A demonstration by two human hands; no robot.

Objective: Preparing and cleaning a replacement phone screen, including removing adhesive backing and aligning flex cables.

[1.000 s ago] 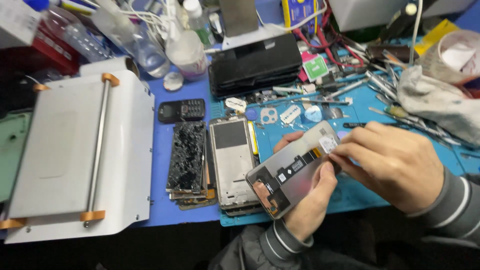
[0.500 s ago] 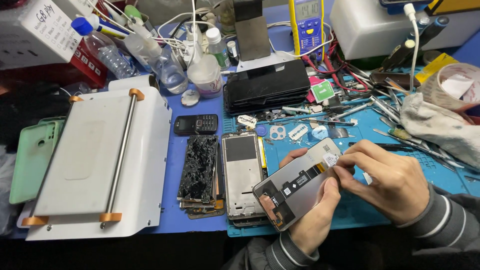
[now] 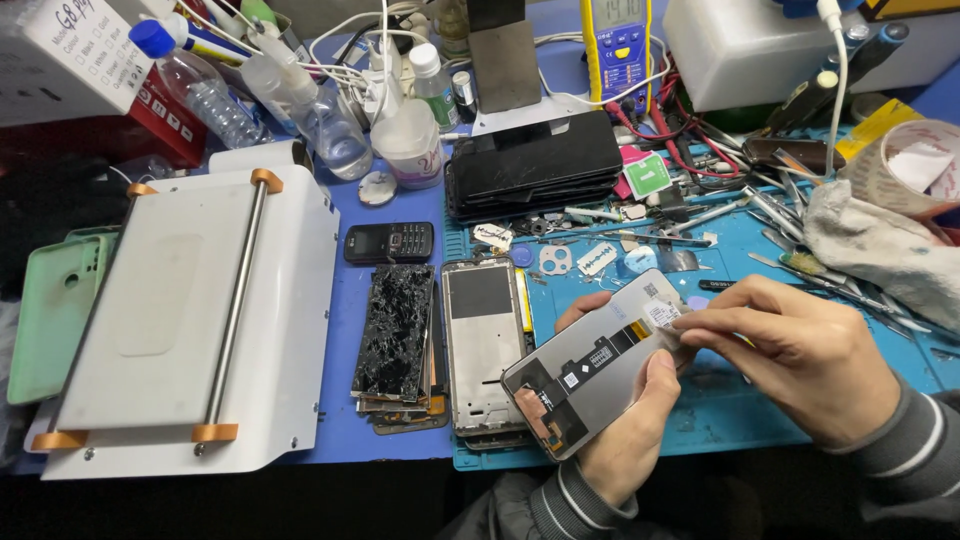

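Observation:
My left hand [image 3: 625, 425] holds a grey phone screen panel [image 3: 590, 360] from below, back side up, tilted toward the upper right. A ribbon cable and small stickers show on its back. My right hand [image 3: 795, 355] pinches the panel's upper right corner with thumb and fingertips. Just left of the panel an opened phone frame [image 3: 483, 335] lies flat on the blue mat [image 3: 740, 410]. A stack of cracked black screens [image 3: 395, 335] lies beside the frame.
A white screen separator machine [image 3: 190, 320] fills the left. A small black keypad phone [image 3: 389, 241], a pile of black screens [image 3: 535, 165], bottles [image 3: 405, 130], a yellow multimeter [image 3: 613, 45], tweezers and tools [image 3: 760, 210], a cloth [image 3: 880, 255] and a green phone case [image 3: 50, 310] surround the mat.
The view has shifted, so the bench sits lower and further right in the picture. My hands keep the same hold on the panel, with the right fingers still at its corner.

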